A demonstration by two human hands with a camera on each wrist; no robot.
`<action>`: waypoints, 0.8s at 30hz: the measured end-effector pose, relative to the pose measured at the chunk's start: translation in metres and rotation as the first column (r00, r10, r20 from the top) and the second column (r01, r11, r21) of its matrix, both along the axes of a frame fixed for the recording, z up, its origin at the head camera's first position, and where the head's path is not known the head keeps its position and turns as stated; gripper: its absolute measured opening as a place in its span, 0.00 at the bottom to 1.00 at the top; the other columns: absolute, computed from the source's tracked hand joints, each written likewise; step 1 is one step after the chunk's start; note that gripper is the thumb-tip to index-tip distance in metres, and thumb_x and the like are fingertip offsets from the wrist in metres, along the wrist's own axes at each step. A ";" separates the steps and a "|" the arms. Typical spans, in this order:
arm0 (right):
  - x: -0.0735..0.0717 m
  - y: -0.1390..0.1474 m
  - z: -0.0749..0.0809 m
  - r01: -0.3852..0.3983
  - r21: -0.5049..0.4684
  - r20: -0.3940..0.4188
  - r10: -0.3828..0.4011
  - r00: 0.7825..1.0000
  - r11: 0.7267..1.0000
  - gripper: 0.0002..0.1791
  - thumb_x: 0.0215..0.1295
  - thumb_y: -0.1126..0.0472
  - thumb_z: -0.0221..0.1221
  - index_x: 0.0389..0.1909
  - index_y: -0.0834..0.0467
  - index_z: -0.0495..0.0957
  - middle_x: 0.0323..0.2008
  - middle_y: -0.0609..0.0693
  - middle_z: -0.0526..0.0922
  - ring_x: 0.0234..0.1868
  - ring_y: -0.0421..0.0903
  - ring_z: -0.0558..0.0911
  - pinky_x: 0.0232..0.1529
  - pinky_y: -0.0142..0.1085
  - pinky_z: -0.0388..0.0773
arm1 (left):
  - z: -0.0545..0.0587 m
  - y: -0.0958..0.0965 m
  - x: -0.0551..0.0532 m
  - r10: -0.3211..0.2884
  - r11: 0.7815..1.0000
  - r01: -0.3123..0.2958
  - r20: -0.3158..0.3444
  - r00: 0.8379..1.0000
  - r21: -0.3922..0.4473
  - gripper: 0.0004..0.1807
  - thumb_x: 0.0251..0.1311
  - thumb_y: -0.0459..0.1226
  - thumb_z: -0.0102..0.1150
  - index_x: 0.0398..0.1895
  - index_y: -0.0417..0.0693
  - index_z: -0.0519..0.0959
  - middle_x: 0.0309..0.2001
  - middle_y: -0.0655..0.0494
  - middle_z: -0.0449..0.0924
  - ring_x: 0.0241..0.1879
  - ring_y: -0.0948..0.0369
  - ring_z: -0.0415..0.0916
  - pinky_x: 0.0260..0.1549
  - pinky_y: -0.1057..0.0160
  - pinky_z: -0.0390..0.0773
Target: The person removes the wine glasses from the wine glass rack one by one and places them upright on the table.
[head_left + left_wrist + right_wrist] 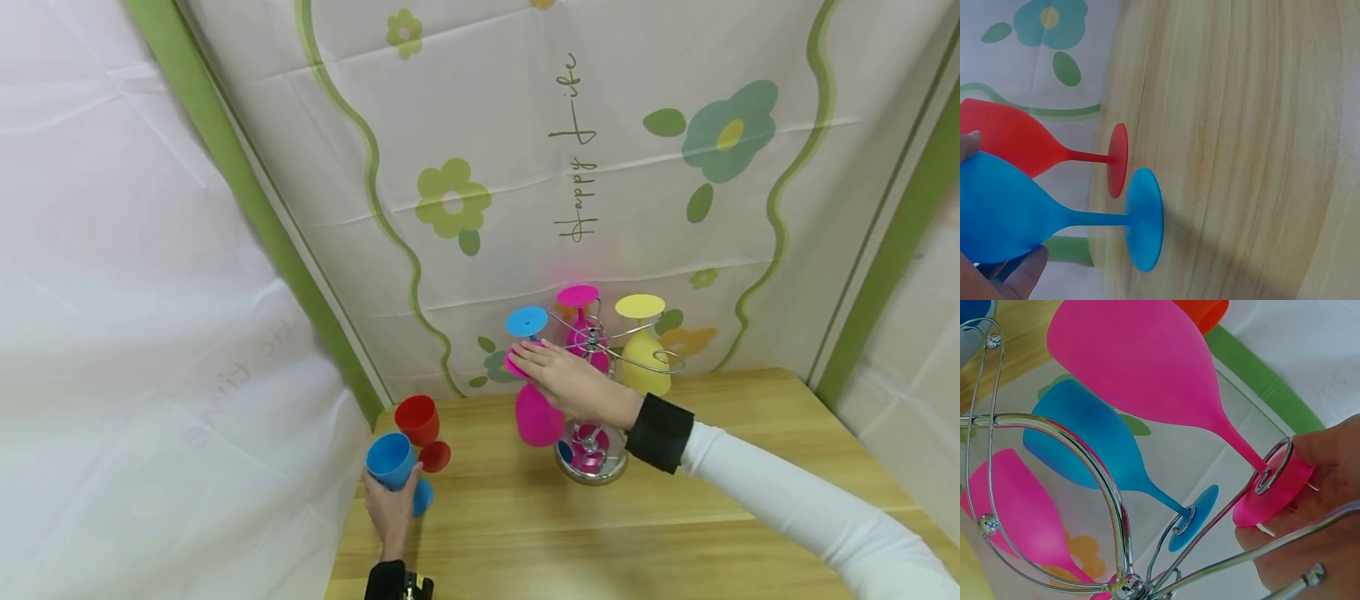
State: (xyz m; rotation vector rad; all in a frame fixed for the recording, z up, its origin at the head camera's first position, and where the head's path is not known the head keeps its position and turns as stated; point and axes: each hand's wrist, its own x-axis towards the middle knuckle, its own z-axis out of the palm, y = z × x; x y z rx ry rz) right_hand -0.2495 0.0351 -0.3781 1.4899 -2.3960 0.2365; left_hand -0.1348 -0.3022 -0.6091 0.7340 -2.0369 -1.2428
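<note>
Half-hidden pink goblet (538, 414) behind right hand (573, 382)

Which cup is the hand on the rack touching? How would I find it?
Find the shiny wire rack at the back of the wooden table. Cups hang upside down from it. The right hand holds the foot of the pink cup, the nearest and lowest one.

Pale wooden surface (720, 500) against a white flowered backdrop cloth (525, 150) with green wavy stripes, evenly lit.
</note>
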 end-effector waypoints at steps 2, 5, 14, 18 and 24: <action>-0.001 0.001 0.000 0.002 -0.013 0.013 -0.002 1.000 1.000 0.33 0.68 0.69 0.63 0.73 0.68 0.66 0.72 0.65 0.70 0.75 0.62 0.69 0.74 0.55 0.67 | 0.000 0.001 0.000 0.002 1.000 -0.002 0.000 1.000 -0.009 0.56 0.53 0.48 0.77 0.77 0.39 0.53 0.68 0.32 0.67 0.65 0.32 0.66 0.64 0.23 0.64; -0.001 0.004 0.000 0.009 -0.035 0.054 -0.007 0.999 0.999 0.31 0.71 0.69 0.60 0.73 0.68 0.65 0.73 0.65 0.69 0.75 0.62 0.68 0.74 0.56 0.67 | 0.001 0.001 0.000 0.005 1.000 -0.005 -0.003 1.000 -0.017 0.56 0.52 0.48 0.78 0.77 0.39 0.53 0.68 0.31 0.68 0.65 0.32 0.67 0.64 0.23 0.65; 0.002 0.015 0.002 0.052 -0.093 0.178 -0.035 0.983 0.994 0.27 0.76 0.67 0.52 0.73 0.68 0.65 0.73 0.65 0.68 0.75 0.62 0.68 0.74 0.57 0.66 | 0.002 0.002 0.001 0.012 1.000 -0.011 0.032 0.999 -0.005 0.58 0.53 0.51 0.77 0.78 0.40 0.51 0.69 0.31 0.67 0.65 0.31 0.66 0.64 0.23 0.64; 0.003 0.017 0.003 0.056 -0.103 0.174 -0.037 0.984 0.993 0.26 0.76 0.67 0.51 0.72 0.69 0.66 0.73 0.65 0.68 0.75 0.62 0.68 0.74 0.57 0.66 | 0.003 0.001 0.001 0.016 1.000 -0.016 0.043 0.999 -0.002 0.58 0.53 0.51 0.77 0.78 0.40 0.50 0.69 0.31 0.66 0.66 0.31 0.65 0.64 0.23 0.64; 0.007 0.020 0.001 0.062 -0.105 0.131 -0.048 0.990 0.993 0.26 0.75 0.68 0.53 0.71 0.70 0.67 0.72 0.66 0.70 0.73 0.63 0.70 0.73 0.58 0.67 | 0.005 0.002 0.000 0.029 1.000 -0.028 0.089 0.996 -0.014 0.60 0.51 0.52 0.78 0.78 0.40 0.49 0.69 0.30 0.66 0.66 0.31 0.66 0.65 0.24 0.65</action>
